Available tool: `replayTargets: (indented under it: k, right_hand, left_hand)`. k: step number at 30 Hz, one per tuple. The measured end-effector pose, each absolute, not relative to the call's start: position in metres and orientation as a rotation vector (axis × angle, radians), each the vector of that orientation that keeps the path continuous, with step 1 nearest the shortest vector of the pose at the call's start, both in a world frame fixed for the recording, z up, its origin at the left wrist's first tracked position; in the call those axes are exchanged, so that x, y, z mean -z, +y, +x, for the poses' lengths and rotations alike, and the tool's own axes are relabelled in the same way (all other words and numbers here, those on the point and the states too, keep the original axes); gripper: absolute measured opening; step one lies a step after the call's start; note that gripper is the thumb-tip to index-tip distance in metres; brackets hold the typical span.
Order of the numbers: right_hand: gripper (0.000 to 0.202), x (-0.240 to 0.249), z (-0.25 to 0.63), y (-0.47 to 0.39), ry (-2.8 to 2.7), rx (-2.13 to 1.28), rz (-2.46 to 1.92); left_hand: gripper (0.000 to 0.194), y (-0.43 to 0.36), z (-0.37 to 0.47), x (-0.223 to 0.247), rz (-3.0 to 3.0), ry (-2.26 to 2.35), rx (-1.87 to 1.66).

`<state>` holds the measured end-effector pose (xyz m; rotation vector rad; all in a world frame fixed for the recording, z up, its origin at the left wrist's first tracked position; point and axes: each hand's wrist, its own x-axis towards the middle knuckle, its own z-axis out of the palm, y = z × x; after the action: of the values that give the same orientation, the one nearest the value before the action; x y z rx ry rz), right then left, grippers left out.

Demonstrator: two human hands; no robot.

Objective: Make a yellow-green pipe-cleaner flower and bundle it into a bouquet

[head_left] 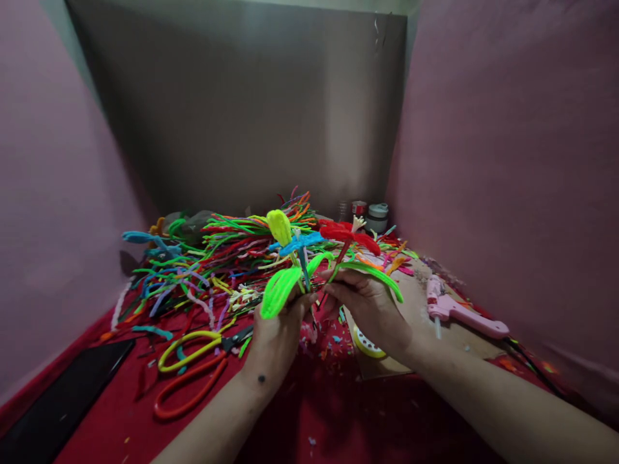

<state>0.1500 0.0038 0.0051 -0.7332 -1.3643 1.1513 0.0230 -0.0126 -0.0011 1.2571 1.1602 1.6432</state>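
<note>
My left hand (280, 328) is closed round the stems of pipe-cleaner flowers. A blue flower (300, 243) and a yellow bud (279, 227) rise above it, and a bright green looped leaf (280, 291) droops over its back. In my right hand (370, 309) the fingers pinch the stem of a red pipe-cleaner flower (351, 236) with pale stamens. A long green leaf (374, 276) arches over that hand. Both hands are close together, fingertips nearly meeting, and the lower stem ends are mostly hidden by the fingers.
A large heap of coloured pipe cleaners (236, 235) spreads behind my hands. Scissors (193, 367) with yellow and red handles lie left, near a black phone-like slab (72, 393). A pink glue gun (464, 312) rests on a board (416, 303) at right. Walls enclose three sides.
</note>
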Motion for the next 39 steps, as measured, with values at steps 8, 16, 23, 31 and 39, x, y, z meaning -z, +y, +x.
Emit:
replayTargets:
  k: [8, 16, 23, 31, 39]
  right_hand:
    - [0.02, 0.0, 0.152, 0.001, -1.569, -0.992, -0.736]
    - [0.023, 0.004, 0.157, 0.0, -1.704, -0.839, -0.76]
    - [0.026, -0.01, 0.162, -0.004, -1.746, -0.816, -0.761]
    - [0.028, -0.018, 0.159, -0.009, -1.734, -0.968, -0.767]
    - [0.029, 0.0, 0.155, 0.004, -1.624, -1.131, -0.731]
  left_hand:
    - [0.016, -0.014, 0.018, 0.006, 1.315, 1.257, -1.43]
    - [0.014, -0.015, 0.016, 0.012, 1.408, 1.164, -1.406]
    - [0.011, -0.014, 0.014, 0.015, 1.559, 1.174, -1.395]
    - [0.017, -0.014, 0.01, 0.02, 1.836, 1.271, -1.445]
    - [0.022, -0.021, 0.014, 0.008, 2.333, 1.388, -1.514]
